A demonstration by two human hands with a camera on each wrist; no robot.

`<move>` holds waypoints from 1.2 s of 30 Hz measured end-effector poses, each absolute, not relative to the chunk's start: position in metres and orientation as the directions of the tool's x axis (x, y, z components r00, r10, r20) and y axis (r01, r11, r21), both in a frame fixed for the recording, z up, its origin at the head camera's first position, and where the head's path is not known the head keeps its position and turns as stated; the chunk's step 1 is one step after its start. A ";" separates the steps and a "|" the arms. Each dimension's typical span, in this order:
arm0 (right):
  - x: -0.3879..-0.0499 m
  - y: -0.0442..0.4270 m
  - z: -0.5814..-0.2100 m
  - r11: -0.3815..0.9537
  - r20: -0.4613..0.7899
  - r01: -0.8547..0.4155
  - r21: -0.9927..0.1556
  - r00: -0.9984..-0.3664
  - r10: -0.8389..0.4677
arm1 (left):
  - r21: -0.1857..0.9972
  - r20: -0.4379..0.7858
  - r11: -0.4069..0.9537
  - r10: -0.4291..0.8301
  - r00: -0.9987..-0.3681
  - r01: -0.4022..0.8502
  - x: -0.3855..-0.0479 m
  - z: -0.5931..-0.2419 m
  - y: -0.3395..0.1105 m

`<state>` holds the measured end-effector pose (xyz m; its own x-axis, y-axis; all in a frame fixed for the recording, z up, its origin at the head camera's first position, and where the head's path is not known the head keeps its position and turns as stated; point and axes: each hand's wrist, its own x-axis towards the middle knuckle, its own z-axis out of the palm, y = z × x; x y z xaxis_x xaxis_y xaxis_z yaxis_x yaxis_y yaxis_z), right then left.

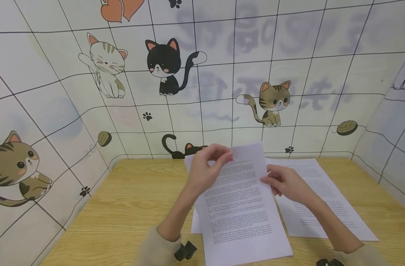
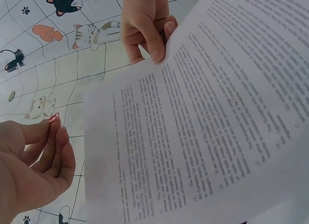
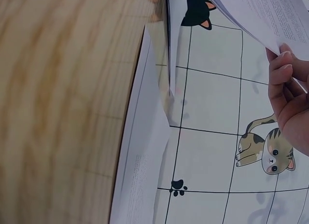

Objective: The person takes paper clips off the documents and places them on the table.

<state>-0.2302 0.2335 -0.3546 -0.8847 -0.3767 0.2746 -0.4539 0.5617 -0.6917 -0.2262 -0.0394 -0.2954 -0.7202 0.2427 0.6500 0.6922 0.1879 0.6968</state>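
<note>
My left hand pinches a small pink-red paper clip between thumb and fingertips. In the left wrist view the clip is apart from the paper, just off its top edge. Printed sheets are held up at a tilt above the table. My right hand grips their right edge near the top, thumb on the printed face. The same right hand shows in the right wrist view with its fingers curled at the paper's edge. How many sheets it holds, I cannot tell.
More printed paper lies on the wooden table to the right. A white sheet's corner shows under the raised sheets at the left. Behind the table hangs a gridded wall covering with cartoon cats.
</note>
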 end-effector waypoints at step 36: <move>-0.233 0.239 -0.354 0.578 0.278 -0.438 -0.688 -0.895 -0.348 | 0.699 0.321 0.473 0.462 -0.826 0.536 -0.213 -0.343 -0.124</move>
<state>-0.2325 0.2393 -0.3538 -0.8954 -0.3479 0.2778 -0.4382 0.5783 -0.6882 -0.2132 -0.1242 -0.3434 -0.8264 0.4623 0.3214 0.5363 0.4727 0.6992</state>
